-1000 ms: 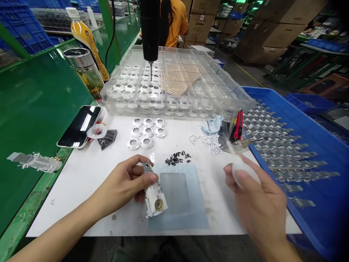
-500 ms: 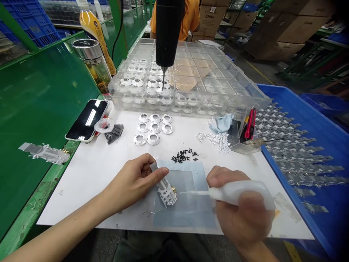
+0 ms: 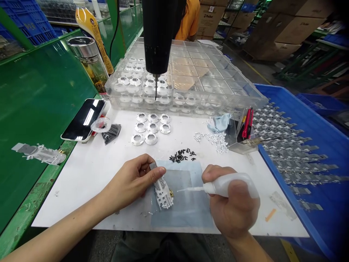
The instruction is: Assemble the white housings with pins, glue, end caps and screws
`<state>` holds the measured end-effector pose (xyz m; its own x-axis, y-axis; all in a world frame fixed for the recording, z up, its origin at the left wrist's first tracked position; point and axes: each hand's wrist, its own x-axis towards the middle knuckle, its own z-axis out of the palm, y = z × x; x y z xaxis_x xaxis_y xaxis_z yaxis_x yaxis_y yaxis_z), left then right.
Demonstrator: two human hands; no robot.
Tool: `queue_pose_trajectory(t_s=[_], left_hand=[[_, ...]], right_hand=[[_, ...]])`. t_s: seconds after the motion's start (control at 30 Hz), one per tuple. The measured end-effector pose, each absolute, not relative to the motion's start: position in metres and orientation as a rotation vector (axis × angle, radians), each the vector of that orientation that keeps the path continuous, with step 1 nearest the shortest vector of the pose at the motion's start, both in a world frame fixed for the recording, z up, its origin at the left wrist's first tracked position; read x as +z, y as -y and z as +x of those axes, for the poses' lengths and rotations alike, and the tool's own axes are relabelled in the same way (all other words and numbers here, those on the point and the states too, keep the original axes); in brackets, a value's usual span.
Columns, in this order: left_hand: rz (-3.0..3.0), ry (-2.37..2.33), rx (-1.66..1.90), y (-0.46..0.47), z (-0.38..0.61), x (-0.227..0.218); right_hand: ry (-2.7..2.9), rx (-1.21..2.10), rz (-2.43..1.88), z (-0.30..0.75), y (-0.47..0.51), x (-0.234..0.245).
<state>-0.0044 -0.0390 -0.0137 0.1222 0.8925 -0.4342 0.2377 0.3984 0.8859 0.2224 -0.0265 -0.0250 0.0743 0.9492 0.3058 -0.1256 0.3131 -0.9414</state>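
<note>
My left hand (image 3: 133,180) is closed on a small white metal part with a brass fitting (image 3: 163,191), tilted on edge over a bluish mat (image 3: 188,209). My right hand (image 3: 231,207) grips a white squeeze bottle (image 3: 231,183). Its thin nozzle (image 3: 188,189) points left, the tip just short of the brass fitting. A pile of small black screws (image 3: 182,155) lies just beyond the mat.
A black electric screwdriver (image 3: 158,40) hangs above the white table (image 3: 89,171). Behind are silver rings (image 3: 149,127), clear compartment trays (image 3: 196,80), white clips (image 3: 215,139), a red cutter (image 3: 247,126), a phone (image 3: 83,119), and a blue crate of metal brackets (image 3: 297,153). A person in orange stands behind.
My right hand brought the squeeze bottle in from the right and aimed its nozzle at the part. My left hand turned the part from lying flat onto its edge.
</note>
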Motion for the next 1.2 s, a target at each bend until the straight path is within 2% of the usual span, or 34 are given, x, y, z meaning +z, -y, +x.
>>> queue_pose_trajectory(t_s=[0.97, 1.07, 1.2], left_hand=[[1.029, -1.357, 0.658, 0.034, -0.01, -0.007], [0.904, -1.299, 0.734, 0.034, -0.013, -0.007], [0.493, -1.17, 1.019, 0.029, -0.025, -0.01]], right_hand=[[1.118, 1.059, -0.953, 0.23, 0.028, -0.024], [1.179, 0.934, -1.002, 0.242, 0.03, -0.022], [1.026, 0.387, -1.089, 0.287, 0.015, -0.011]])
